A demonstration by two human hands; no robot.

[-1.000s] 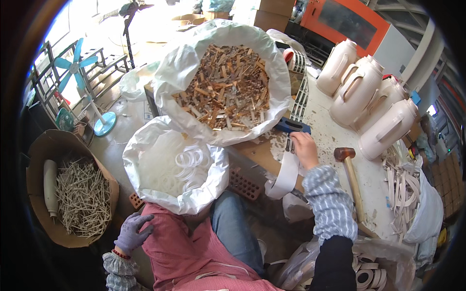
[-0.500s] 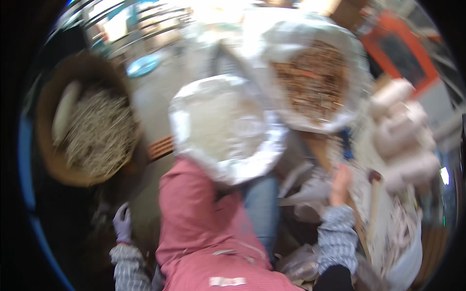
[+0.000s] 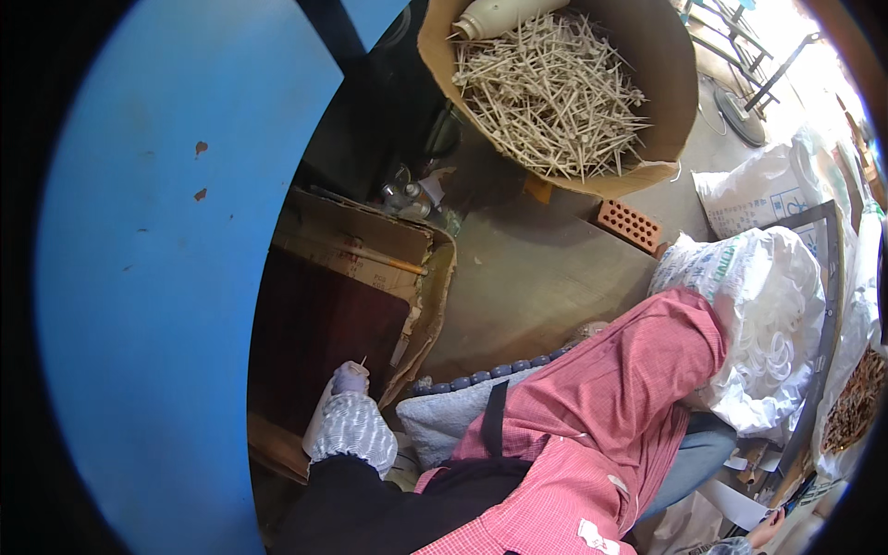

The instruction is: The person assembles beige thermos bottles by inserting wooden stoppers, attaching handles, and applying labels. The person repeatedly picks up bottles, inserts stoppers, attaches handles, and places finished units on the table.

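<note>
Between seven and eight o'clock, a pale, bottle-like piece point(image 3: 317, 424) is gripped at its upper end by a worker's gloved left hand point(image 3: 351, 376), fingers curled around it and a thin spike point(image 3: 363, 362) jutting above; the sleeve hides the rest. The hand hangs over a cardboard box point(image 3: 446, 294) holding a dark red board point(image 3: 319, 333), beside a blue panel point(image 3: 166, 277) at nine o'clock. At one o'clock, pale spikes point(image 3: 555, 97) fill a larger carton point(image 3: 675, 106), a cream bottle point(image 3: 509, 13) lying at its far edge. A perforated brick point(image 3: 629, 225) sits between two and three o'clock, near a white sack point(image 3: 805, 375) of translucent rings point(image 3: 770, 356) at three. At four, the bare right hand point(image 3: 767, 528) is beside a white strip point(image 3: 735, 504); whether its fingers are closed cannot be told.
</note>
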